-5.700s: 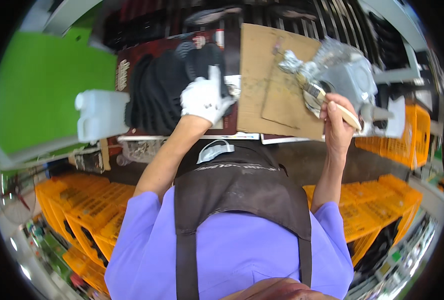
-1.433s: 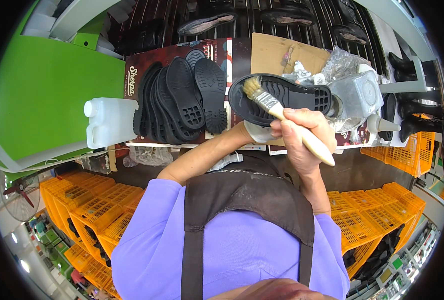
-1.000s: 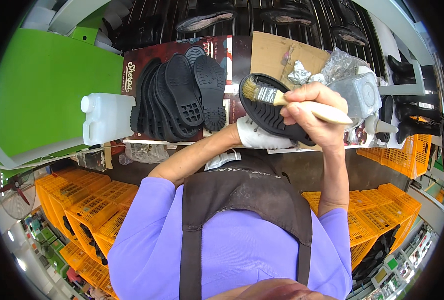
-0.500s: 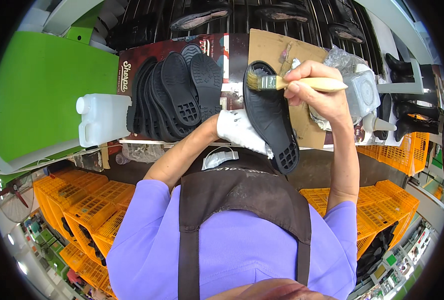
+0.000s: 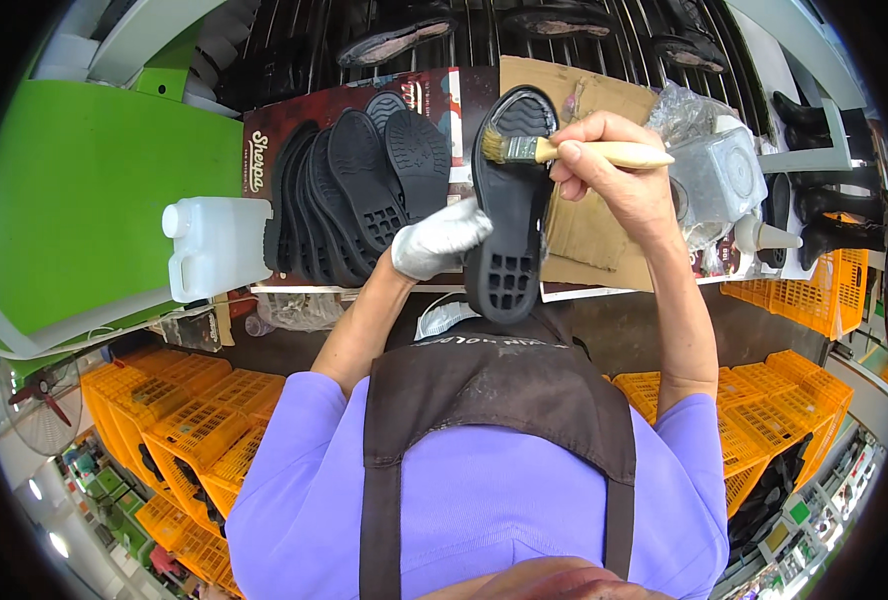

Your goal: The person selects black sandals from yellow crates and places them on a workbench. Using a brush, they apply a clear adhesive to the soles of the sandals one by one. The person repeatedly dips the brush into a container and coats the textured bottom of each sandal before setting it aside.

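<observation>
a gloved left hand grips a sole over the cardboard's left edge while the bare right hand pinches a brush against its toe end, likely the brushing step, the next stroke needing a steady sole.

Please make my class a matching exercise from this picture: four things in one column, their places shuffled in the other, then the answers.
1. Brush
2. Single sole
3. White jug
4. Orange crates

A. on both sides of the apron
B. in the gloved left hand
C. directly left of the overlapping soles
D. in the bare right hand

Right pairs: 1-D, 2-B, 3-C, 4-A
</observation>
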`<state>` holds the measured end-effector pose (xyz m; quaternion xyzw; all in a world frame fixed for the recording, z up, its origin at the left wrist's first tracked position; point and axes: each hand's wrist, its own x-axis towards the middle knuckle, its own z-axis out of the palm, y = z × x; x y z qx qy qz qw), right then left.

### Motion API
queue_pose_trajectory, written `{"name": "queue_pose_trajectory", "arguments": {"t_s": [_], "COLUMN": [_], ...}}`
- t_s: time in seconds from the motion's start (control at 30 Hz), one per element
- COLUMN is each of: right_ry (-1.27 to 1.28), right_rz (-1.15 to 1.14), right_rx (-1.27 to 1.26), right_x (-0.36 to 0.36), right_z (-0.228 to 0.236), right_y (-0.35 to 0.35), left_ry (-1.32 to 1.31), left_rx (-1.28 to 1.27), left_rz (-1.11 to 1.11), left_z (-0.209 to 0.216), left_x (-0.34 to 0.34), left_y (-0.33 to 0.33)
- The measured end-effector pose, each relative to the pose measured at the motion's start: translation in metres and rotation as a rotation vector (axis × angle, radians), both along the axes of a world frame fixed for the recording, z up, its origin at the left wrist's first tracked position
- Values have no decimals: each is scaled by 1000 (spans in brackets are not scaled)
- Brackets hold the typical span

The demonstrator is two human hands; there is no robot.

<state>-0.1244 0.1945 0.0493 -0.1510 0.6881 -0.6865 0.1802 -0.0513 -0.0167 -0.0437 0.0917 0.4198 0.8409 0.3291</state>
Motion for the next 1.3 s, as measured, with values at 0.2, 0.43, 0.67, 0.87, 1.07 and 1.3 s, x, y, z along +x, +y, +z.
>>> {"name": "queue_pose_trajectory", "arguments": {"t_s": [0.2, 0.43, 0.67, 0.87, 1.07, 1.3], "right_ry": [10, -148, 66, 62, 75, 78], "right_rz": [-19, 40, -273, -199, -128, -140], "right_rx": [-31, -79, -117, -98, -34, -22], "right_x": [16, 17, 9, 35, 53, 65], "right_z": [-2, -3, -13, -14, -7, -1], "right_y": [-9, -4, -2, -10, -16, -21], "left_ry": [-205, -313, -281, -289, -371, -219], "left_rx": [353, 501, 391, 477, 399, 249], "left_rz": [80, 158, 196, 225, 366, 495], "left_z": [11, 12, 0, -2, 15, 6], "left_x": [11, 18, 20, 17, 15, 12], "left_y": [-4, -4, 2, 5, 11, 10]}}
